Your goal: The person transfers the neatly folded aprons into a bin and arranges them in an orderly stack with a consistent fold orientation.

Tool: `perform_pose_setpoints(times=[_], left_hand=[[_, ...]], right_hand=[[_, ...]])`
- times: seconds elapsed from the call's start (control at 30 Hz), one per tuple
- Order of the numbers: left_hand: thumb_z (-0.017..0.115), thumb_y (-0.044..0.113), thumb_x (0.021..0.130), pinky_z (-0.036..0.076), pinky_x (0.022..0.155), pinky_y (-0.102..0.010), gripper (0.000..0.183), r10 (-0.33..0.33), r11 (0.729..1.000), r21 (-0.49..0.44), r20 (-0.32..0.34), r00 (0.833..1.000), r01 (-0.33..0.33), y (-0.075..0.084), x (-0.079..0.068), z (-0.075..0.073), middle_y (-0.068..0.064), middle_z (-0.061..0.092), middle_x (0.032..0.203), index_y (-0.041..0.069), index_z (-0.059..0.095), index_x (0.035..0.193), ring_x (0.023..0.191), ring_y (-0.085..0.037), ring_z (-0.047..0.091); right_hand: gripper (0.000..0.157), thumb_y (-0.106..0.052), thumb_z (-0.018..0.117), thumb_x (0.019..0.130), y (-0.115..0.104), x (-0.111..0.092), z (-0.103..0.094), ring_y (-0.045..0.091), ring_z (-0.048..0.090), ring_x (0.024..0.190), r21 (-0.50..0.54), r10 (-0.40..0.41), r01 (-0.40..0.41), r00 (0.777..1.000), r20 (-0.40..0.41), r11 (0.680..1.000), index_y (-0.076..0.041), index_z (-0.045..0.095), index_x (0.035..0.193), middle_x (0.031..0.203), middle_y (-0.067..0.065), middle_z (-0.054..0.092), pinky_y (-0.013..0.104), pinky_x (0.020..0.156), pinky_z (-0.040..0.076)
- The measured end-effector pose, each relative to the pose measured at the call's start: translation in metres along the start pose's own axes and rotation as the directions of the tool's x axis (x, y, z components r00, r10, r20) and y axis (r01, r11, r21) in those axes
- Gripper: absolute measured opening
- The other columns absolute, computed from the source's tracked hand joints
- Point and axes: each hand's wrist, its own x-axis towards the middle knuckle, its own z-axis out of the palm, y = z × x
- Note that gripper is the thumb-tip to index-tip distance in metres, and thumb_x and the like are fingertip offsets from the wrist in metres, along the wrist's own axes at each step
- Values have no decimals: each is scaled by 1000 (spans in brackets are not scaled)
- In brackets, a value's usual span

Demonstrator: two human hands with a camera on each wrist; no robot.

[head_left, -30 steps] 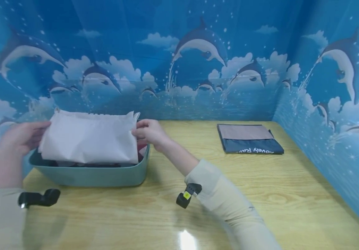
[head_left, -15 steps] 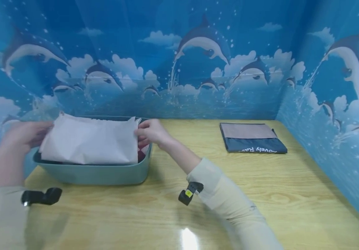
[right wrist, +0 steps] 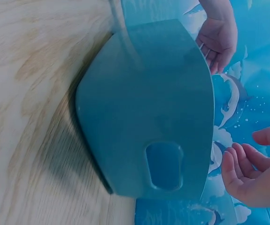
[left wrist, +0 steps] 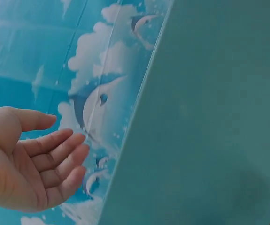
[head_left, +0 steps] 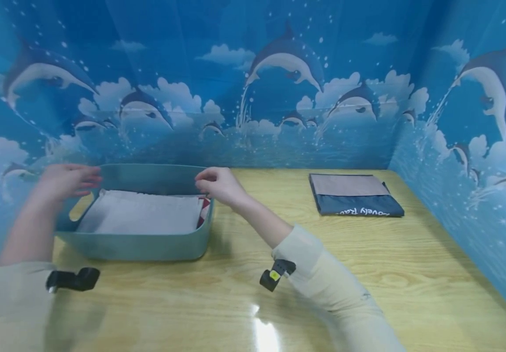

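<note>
A flat, folded white bag-like bundle (head_left: 143, 214) lies inside a teal plastic basket (head_left: 138, 246) on the left of the table in the head view. Its exact kind is unclear. My left hand (head_left: 70, 182) hovers over the basket's left end, slightly blurred, with its fingers loosely bent and holding nothing, as the left wrist view confirms. Over the right end hangs my right hand (head_left: 222, 186), also holding nothing; in the right wrist view its relaxed fingers (right wrist: 240, 164) are apart from the rim. A red-and-white patterned item (head_left: 203, 211) shows beside the bundle.
A folded dark-blue and mauve fabric item (head_left: 354, 195) with white lettering lies at the back right of the wooden table (head_left: 244, 234). Blue dolphin-printed sheets (head_left: 253, 73) stand behind and at the right. The basket has a handle hole at each end.
The white bundle has dropped from between my hands down into the basket. Both hands have let go; the left has moved right and slightly up, while the right shifted slightly right.
</note>
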Motion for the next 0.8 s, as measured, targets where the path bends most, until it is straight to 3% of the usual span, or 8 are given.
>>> perform_pose_setpoints(times=[0.03,0.1,0.17,0.4,0.6,0.8], left_hand=[[33,46,97,41,95,-50,70,14,1000,20,-4,1000,-14,8,-6,5,-28,46,131,-10,26,140,118,-39,46],[36,47,96,47,87,-47,69,57,995,81,-34,998,-54,16,-9,14,-25,56,118,-11,38,134,106,-35,53],[36,49,96,49,82,-47,69,93,988,129,-36,995,-88,25,-13,21,-26,58,112,-11,44,128,105,-40,52],[38,49,96,47,63,-42,58,232,926,314,-37,972,-209,54,-25,48,-20,60,94,-5,57,105,87,-33,55],[42,48,95,42,56,-37,52,335,876,382,-43,941,-294,69,-30,73,-15,60,83,-2,57,100,68,-25,52],[46,48,94,45,60,-40,49,388,851,403,-50,920,-337,82,-36,96,-15,61,90,1,58,103,75,-26,56]], right_hand=[[29,-15,53,95,2,-1,-2,23,58,102,-31,-15,14,1000,-4,999,-2,59,120,112,9,60,36,85,50],[29,-18,53,95,5,-3,-5,19,57,102,-99,-45,44,999,-13,994,-4,59,120,113,7,60,33,84,50],[29,-20,52,96,9,-4,-9,16,56,102,-159,-81,76,996,-27,984,-5,60,119,114,5,61,30,83,49],[29,-21,51,96,24,-5,-19,14,57,98,-280,-218,195,975,-50,940,-6,61,119,112,5,62,26,81,48],[28,-21,52,96,34,-9,-27,14,56,98,-407,-337,283,939,-68,869,-7,62,118,110,4,62,29,85,48],[26,-19,54,94,39,-15,-36,18,55,102,-511,-468,368,881,-76,777,-5,63,114,110,7,63,32,90,45]])
